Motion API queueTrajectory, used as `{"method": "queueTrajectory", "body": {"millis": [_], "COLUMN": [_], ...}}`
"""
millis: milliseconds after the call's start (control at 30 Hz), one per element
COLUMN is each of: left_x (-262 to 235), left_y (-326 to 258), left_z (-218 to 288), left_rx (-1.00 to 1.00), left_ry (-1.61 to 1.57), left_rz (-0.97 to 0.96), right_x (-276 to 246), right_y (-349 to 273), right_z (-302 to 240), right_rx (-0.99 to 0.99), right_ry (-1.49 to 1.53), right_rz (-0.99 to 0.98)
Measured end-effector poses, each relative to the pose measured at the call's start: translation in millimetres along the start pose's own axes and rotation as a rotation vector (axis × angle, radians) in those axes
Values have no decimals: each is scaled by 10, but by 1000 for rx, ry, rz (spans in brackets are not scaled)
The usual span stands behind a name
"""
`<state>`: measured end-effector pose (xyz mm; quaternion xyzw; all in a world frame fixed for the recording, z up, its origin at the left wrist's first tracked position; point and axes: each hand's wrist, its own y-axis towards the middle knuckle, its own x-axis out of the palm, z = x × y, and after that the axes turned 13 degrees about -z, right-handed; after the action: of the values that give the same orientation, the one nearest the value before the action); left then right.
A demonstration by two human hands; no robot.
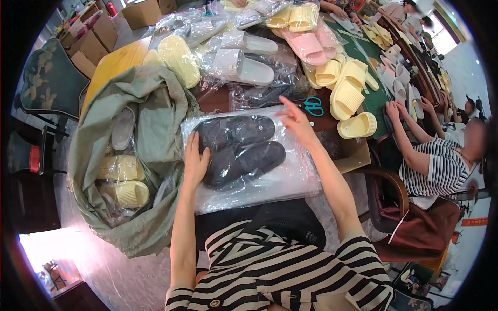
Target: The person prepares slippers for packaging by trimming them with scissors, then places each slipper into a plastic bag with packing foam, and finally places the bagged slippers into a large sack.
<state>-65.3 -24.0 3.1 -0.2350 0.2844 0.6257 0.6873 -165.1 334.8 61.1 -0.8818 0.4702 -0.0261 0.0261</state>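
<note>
A pair of black slippers (244, 160) lies side by side in a clear plastic bag, on top of a stack of flat clear bags (298, 184) in front of me. My left hand (195, 161) rests flat on the left edge of the bagged pair, fingers stretched out. Over the upper right of the stack hovers my right hand (298, 122), its index finger extended and the others loosely bent; I see nothing in it. Just beyond that hand are scissors with teal handles (313, 107).
Bagged grey slippers (243, 67) and loose yellow slippers (347, 96) crowd the table's far side. At left, an open green sack (85, 166) holds bagged slippers. A cardboard box (355, 158) stands right of the stack. A person in stripes (441, 163) sits at the right.
</note>
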Motion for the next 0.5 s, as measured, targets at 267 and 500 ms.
{"method": "queueTrajectory", "body": {"millis": [267, 500], "left_x": [-15, 56], "left_y": [-25, -13], "left_z": [-111, -150], "left_rx": [12, -2], "left_ry": [27, 45], "left_rz": [-56, -102], "right_x": [-170, -13], "right_y": [-304, -240], "right_z": [604, 597], "right_rx": [45, 236], "right_ry": [589, -187], "right_rz": [253, -100]}}
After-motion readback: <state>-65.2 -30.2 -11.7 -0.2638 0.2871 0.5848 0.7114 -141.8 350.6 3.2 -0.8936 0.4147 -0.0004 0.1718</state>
